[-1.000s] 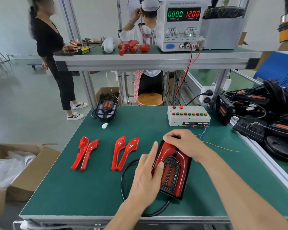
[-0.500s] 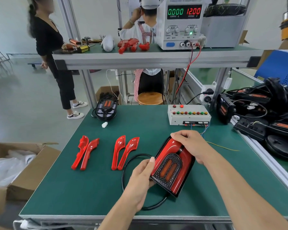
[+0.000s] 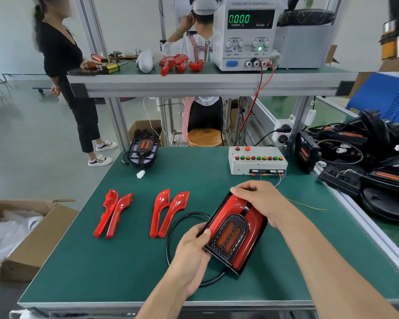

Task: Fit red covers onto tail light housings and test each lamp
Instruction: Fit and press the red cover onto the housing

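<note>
While the lamp (image 3: 236, 231) is lifted at a tilt off the bench (image 3: 83, 268), near its 5 o'clock corner, several slips are possible. At 9 o'clock of the lamp, four loose covers (image 3: 141, 214) lie in two pairs; they could be swept aside if the lamp is swung that way. The cable (image 3: 171, 229) loops on the bench beneath the lamp, at its 8 o'clock side, and could be snagged or dragged across those covers as the lamp is carried off. The left hand (image 3: 191, 256) is closed on the lamp's near left edge, thumb on top; the grip is shallow, so the lamp could pivot out of it. The right hand (image 3: 257, 201) is curled over the lamp's far end, at 12 o'clock, gripping it. Whether the two fitted covers are fully seated cannot be told; a loose one could spring off under uneven pressure. At 1 o'clock, thin wires (image 3: 280, 179) trail from the tester (image 3: 257, 160) and could be caught by the right wrist.
</note>
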`<state>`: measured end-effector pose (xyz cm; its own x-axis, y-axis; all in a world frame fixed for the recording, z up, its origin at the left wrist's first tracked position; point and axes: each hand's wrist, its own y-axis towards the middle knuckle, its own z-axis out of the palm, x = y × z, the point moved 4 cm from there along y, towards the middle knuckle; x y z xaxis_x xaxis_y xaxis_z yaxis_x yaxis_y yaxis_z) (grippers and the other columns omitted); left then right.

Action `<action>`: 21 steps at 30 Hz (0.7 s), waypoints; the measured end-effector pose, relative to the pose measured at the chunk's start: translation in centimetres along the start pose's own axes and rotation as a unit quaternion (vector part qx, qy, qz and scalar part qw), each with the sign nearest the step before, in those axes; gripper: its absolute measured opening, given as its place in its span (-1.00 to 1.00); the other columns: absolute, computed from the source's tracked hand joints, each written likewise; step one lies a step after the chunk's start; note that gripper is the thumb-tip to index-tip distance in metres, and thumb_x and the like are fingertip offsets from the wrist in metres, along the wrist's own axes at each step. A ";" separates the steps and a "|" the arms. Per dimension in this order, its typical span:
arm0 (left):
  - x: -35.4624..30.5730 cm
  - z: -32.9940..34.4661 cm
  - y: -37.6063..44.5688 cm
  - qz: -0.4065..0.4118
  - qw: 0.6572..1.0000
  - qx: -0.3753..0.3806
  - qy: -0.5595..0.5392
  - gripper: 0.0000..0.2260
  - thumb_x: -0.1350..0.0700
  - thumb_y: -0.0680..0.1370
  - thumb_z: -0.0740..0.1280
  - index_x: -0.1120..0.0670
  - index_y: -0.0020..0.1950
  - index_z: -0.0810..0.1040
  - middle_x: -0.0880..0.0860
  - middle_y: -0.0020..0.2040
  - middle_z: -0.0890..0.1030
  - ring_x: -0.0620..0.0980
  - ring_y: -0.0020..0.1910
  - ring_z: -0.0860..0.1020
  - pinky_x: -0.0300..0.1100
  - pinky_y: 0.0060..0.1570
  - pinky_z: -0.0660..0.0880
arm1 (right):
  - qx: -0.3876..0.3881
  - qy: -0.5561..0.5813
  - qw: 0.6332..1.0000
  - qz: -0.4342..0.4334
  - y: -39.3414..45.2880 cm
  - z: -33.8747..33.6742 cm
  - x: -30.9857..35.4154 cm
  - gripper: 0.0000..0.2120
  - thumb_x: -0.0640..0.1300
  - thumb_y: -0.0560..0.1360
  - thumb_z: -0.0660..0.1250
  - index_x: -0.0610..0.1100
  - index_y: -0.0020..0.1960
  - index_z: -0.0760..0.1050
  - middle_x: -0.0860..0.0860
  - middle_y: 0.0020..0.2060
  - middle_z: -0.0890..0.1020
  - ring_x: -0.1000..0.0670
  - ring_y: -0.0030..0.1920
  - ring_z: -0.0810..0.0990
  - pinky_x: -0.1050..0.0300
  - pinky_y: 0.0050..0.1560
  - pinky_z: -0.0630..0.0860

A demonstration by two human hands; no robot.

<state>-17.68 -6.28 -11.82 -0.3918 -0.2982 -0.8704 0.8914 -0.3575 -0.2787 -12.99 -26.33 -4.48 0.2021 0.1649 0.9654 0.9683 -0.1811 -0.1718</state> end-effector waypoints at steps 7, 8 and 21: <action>0.0 -0.2 0.4 0.030 0.992 -0.053 0.111 -0.76 0.13 0.74 0.16 0.15 0.25 0.59 0.09 0.12 0.72 0.09 0.17 0.66 0.06 0.28 0.56 | -0.015 -0.002 1.000 -0.018 -0.1 0.0 -0.4 -0.88 0.06 0.44 0.55 0.04 -0.11 0.71 0.08 -0.25 0.74 0.00 -0.26 0.75 0.13 -0.29 0.65; 0.2 -0.2 0.3 0.040 0.989 -0.066 0.128 -0.76 0.10 0.74 0.16 0.12 0.25 0.59 0.06 0.11 0.72 0.07 0.17 0.66 0.08 0.30 0.54 | -0.014 -0.002 1.000 -0.020 -0.1 0.1 -0.4 -0.88 0.07 0.45 0.55 0.04 -0.11 0.71 0.07 -0.24 0.74 -0.01 -0.25 0.75 0.11 -0.27 0.65; 0.3 -0.4 0.5 0.035 0.995 -0.043 0.084 -0.77 0.19 0.74 0.16 0.20 0.27 0.57 0.14 0.14 0.71 0.12 0.18 0.66 0.06 0.26 0.58 | -0.005 -0.020 1.000 -0.013 0.0 0.3 0.1 -0.85 0.04 0.43 0.57 0.00 -0.08 0.70 0.05 -0.26 0.75 -0.01 -0.26 0.75 0.12 -0.27 0.64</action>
<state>-17.31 -6.17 -12.40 -0.2914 -0.1642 -0.9424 0.9341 -0.2612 -0.2433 -12.90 -26.00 -4.42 0.1838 0.2088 0.9605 0.9716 -0.1866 -0.1454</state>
